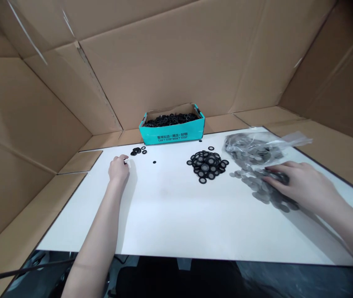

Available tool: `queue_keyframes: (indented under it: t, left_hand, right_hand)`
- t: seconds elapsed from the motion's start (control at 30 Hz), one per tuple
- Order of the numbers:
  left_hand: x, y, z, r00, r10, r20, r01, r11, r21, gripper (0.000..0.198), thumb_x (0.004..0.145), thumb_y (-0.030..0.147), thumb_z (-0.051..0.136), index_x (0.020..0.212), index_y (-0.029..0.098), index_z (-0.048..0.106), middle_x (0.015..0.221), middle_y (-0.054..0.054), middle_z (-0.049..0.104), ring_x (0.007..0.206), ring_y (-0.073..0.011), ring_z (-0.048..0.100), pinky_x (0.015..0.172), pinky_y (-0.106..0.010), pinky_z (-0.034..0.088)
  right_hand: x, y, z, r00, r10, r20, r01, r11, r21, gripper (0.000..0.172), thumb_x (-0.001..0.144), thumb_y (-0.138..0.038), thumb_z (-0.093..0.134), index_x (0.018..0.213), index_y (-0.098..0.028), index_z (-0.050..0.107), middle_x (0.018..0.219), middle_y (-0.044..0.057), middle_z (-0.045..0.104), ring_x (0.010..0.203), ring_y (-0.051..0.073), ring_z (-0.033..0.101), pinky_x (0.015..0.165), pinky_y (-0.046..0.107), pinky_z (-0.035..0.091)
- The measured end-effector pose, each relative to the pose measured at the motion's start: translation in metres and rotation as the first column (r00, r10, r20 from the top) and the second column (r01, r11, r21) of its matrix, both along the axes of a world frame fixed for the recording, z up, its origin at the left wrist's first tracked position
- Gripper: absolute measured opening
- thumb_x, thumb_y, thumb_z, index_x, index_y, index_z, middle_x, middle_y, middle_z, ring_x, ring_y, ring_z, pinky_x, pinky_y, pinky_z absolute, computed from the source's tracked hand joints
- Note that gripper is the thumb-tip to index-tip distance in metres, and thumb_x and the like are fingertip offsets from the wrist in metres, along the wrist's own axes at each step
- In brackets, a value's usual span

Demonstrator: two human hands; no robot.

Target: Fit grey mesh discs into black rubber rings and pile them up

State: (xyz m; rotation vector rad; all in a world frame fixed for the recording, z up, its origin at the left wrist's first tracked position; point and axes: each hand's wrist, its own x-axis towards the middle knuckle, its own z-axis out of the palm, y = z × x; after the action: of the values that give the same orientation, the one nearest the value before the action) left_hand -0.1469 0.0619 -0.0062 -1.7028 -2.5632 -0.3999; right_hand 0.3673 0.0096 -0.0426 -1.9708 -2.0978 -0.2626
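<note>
Head view: both forearms are cut off at the frame's edges, and the far fingers of each hand are hidden. The left hand (pixel 118 169) is bent at the table's left, fingertips drawn close by a small dark bit too tiny to name; whether they pinch it, I cannot tell. The right hand (pixel 306 182) is over the grey discs (pixel 265 194), thumb and forefinger parted, with a dark clump (pixel 283 178) between them; how firmly it is held, I cannot tell.

The discs spread under and beside that hand, blurred, beyond counting. One clear bag (pixel 253 149) lies just behind them, with more discs showing through its creased plastic.

One pile (pixel 205 165) of black rings with grey centres sits mid-table, too overlapped to count; one lone ring (pixel 211 148) lies behind it. Near the left hand are a small ring cluster (pixel 135 151), partly overlapping, and two separate rings (pixel 144 152). Two black specks (pixel 154 162) dot the white table (pixel 164 223). One teal box (pixel 173 134) at the back holds countless black rings.
</note>
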Motion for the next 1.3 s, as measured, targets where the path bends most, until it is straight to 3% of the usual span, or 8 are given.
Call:
queue_keyframes:
  t: [0.37, 0.6, 0.8, 0.9, 1.0, 1.1, 1.2, 1.3]
  left_hand:
    - [0.010, -0.002, 0.003, 0.994, -0.080, 0.075, 0.072, 0.992, 0.101, 0.038, 0.081, 0.019, 0.056, 0.118, 0.024, 0.067, 0.110, -0.009, 0.065, 0.104, -0.0274, 0.065, 0.088, -0.037, 0.052]
    - [0.027, -0.004, 0.013, 0.968, -0.174, 0.181, 0.137, 0.970, 0.199, 0.036, 0.083, 0.021, 0.059, 0.119, 0.023, 0.066, 0.105, -0.006, 0.064, 0.086, -0.0204, 0.068, 0.089, -0.035, 0.051]
    - [0.042, -0.003, 0.008, 0.891, -0.309, 0.332, 0.223, 0.936, 0.274, 0.035, 0.081, 0.023, 0.061, 0.115, 0.019, 0.068, 0.107, -0.007, 0.065, 0.081, -0.0170, 0.069, 0.083, -0.031, 0.055]
    - [0.049, -0.003, 0.005, 0.847, -0.368, 0.383, 0.255, 0.914, 0.314, 0.034, 0.080, 0.023, 0.060, 0.113, 0.017, 0.068, 0.114, -0.010, 0.065, 0.083, -0.0173, 0.069, 0.082, -0.032, 0.057]
    - [0.059, -0.006, 0.004, 0.797, -0.434, 0.420, 0.304, 0.889, 0.343, 0.031, 0.081, 0.023, 0.060, 0.110, 0.016, 0.069, 0.110, -0.010, 0.070, 0.086, -0.0184, 0.069, 0.085, -0.033, 0.057]
    - [0.071, -0.012, 0.006, 0.742, -0.504, 0.441, 0.365, 0.857, 0.364, 0.024, 0.081, 0.023, 0.059, 0.102, 0.017, 0.070, 0.104, -0.007, 0.073, 0.087, -0.0184, 0.068, 0.087, -0.033, 0.056]
    - [0.086, -0.022, 0.005, 0.682, -0.557, 0.474, 0.405, 0.827, 0.389, 0.021, 0.081, 0.024, 0.060, 0.097, 0.019, 0.071, 0.102, -0.006, 0.073, 0.080, -0.0158, 0.067, 0.078, -0.029, 0.056]
    - [0.101, -0.032, 0.004, 0.491, -0.587, 0.644, 0.413, 0.807, 0.421, 0.019, 0.076, 0.027, 0.068, 0.092, 0.017, 0.071, 0.092, -0.005, 0.071, 0.066, -0.0125, 0.063, 0.063, -0.024, 0.052]
  right_hand:
    - [-0.017, 0.005, 0.004, 0.988, 0.033, -0.148, -0.017, 0.994, 0.112, 0.021, 0.080, -0.041, 0.059, 0.077, -0.026, 0.072, 0.082, 0.009, 0.076, 0.077, 0.031, 0.064, 0.058, 0.037, 0.042]
    - [-0.017, 0.002, 0.013, 0.960, -0.046, -0.276, 0.077, 0.992, 0.104, 0.025, 0.075, -0.045, 0.058, 0.081, -0.024, 0.071, 0.084, 0.006, 0.075, 0.074, 0.027, 0.066, 0.057, 0.034, 0.041]
    - [-0.026, 0.000, 0.029, 0.925, -0.030, -0.379, 0.122, 0.968, 0.220, 0.024, 0.072, -0.042, 0.059, 0.081, -0.023, 0.071, 0.079, 0.006, 0.074, 0.064, 0.023, 0.065, 0.060, 0.034, 0.044]
    - [-0.037, -0.001, 0.036, 0.878, 0.054, -0.477, 0.090, 0.957, 0.275, 0.022, 0.073, -0.041, 0.062, 0.081, -0.023, 0.071, 0.076, 0.006, 0.073, 0.060, 0.022, 0.066, 0.062, 0.035, 0.048]
    - [-0.055, -0.003, 0.045, 0.830, 0.243, -0.503, -0.051, 0.930, 0.364, 0.019, 0.077, -0.036, 0.063, 0.087, -0.022, 0.070, 0.086, 0.006, 0.074, 0.065, 0.020, 0.069, 0.066, 0.032, 0.052]
    - [-0.081, -0.003, 0.058, 0.797, 0.446, -0.406, -0.232, 0.848, 0.476, 0.014, 0.085, -0.028, 0.061, 0.093, -0.021, 0.070, 0.086, 0.006, 0.073, 0.069, 0.019, 0.067, 0.070, 0.031, 0.053]
    - [-0.109, 0.002, 0.070, 0.708, 0.611, -0.355, -0.378, 0.752, 0.540, 0.013, 0.089, -0.021, 0.060, 0.098, -0.021, 0.069, 0.089, 0.006, 0.073, 0.074, 0.019, 0.067, 0.070, 0.031, 0.053]
    - [-0.135, 0.009, 0.077, 0.609, 0.714, -0.345, -0.495, 0.682, 0.538, 0.014, 0.090, -0.018, 0.060, 0.100, -0.022, 0.068, 0.091, 0.005, 0.074, 0.076, 0.018, 0.068, 0.071, 0.031, 0.054]
